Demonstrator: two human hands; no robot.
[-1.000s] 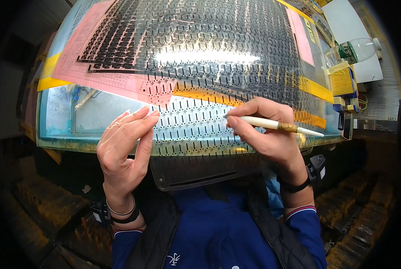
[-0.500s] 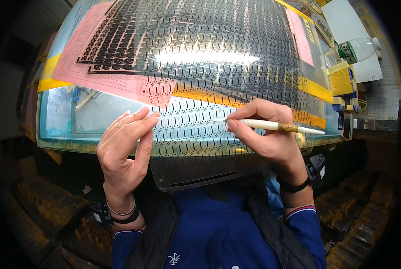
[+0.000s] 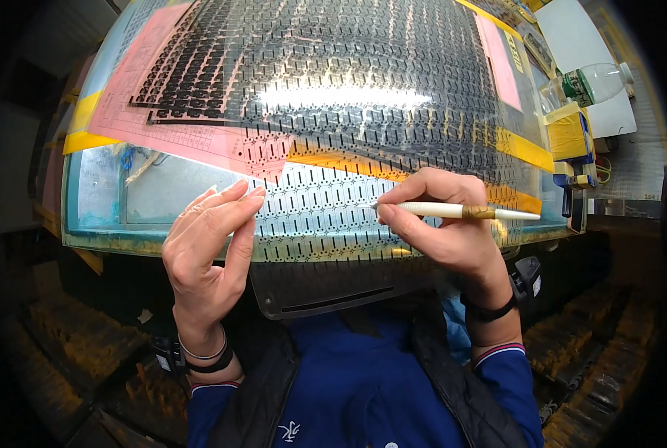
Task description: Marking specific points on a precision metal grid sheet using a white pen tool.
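Observation:
A white pen-shaped tool (image 3: 430,210) with a thin pointed tip is pinched between the thumb and fingers of my right hand (image 3: 453,220). Its tip meets the clear patterned film (image 3: 311,200), which is printed with rows of small black outlines and short bars. At the film's left edge is my left hand (image 3: 210,239), its fingers stretched forward and its thumb apart. The left fingertips rest at or just above that edge; contact is hard to tell. Under part of the film lies a pink printed sheet (image 3: 191,138).
The film spreads over a glass-topped light table (image 3: 154,239) with a blue-green frame. Yellow tape (image 3: 87,142) runs along its sides. To the right are a clear plastic bottle (image 3: 602,84), a yellow box (image 3: 568,134) and scissors (image 3: 604,170). A dark slotted panel (image 3: 333,295) sits in front of me.
The tool's tip has shifted very slightly left and toward me over the film, with my right hand barely moving. My left hand stays almost in place.

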